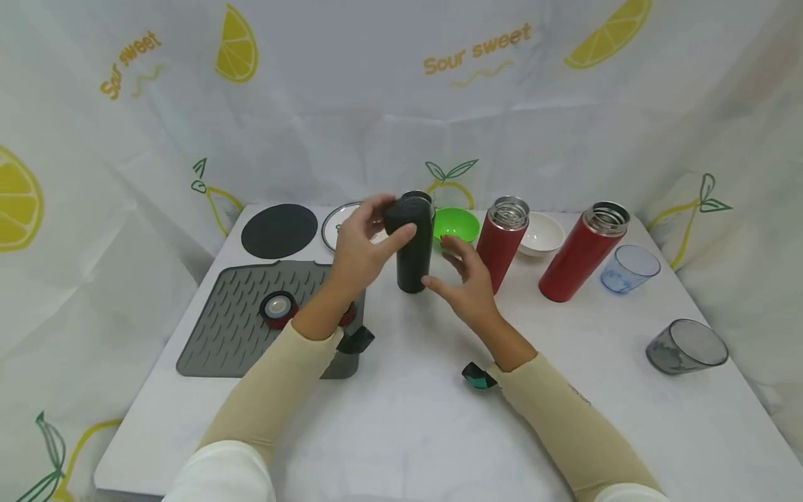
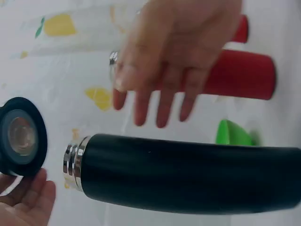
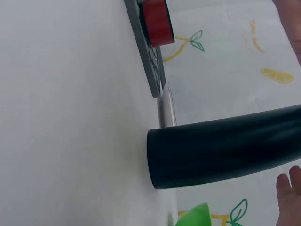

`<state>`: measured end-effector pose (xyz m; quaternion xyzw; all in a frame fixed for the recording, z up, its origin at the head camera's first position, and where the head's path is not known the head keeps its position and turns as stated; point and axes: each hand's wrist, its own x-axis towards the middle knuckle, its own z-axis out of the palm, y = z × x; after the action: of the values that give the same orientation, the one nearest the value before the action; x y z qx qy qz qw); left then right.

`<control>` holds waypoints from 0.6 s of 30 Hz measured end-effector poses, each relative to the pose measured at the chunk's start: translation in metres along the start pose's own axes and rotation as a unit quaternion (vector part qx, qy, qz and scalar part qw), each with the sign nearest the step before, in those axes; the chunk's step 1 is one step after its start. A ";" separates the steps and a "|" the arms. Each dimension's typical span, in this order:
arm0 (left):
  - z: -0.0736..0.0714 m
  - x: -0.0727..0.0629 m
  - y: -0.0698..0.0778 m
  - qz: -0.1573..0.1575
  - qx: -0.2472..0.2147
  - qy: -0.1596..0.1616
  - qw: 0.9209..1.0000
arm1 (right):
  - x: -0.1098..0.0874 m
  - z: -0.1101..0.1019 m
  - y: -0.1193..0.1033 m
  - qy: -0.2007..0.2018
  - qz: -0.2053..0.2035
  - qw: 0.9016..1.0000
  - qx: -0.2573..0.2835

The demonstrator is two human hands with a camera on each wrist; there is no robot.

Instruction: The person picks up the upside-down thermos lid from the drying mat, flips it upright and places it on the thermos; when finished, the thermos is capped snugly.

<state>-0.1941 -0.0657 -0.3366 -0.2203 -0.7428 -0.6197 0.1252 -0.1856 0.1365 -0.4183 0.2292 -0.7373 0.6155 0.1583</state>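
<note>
A tall black thermos bottle [image 1: 412, 268] stands upright on the white table. Its bare steel threaded neck [image 2: 75, 163] shows in the left wrist view, so its lid is off. My left hand [image 1: 360, 244] pinches that black lid [image 1: 406, 213] between thumb and fingers, with the lid's inner side facing the bottle neck in the left wrist view. Just right of the bottle is my right hand [image 1: 467, 282], fingers spread and loosely bent, holding nothing. Whether it touches the bottle I cannot tell. A red thermos bottle [image 1: 500, 244] without a lid stands close behind the right hand.
Further right are another lidless red bottle [image 1: 574, 265], a blue glass [image 1: 629, 268] and a grey glass [image 1: 686, 346]. Behind sit a green bowl [image 1: 461, 222] and a white bowl [image 1: 542, 235]. Left, a grey mat [image 1: 219, 335] bears red lids [image 1: 279, 309]; a black disc [image 1: 279, 230] lies beyond.
</note>
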 end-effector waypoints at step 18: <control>0.020 0.040 -0.035 0.075 0.089 0.100 0.988 | 0.029 0.033 0.032 0.039 0.169 0.985 -0.024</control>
<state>-0.2439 -0.0444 -0.3531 -0.1999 -0.7600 -0.5593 0.2640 -0.2258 0.1048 -0.4363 0.0734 -0.7735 0.6236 0.0865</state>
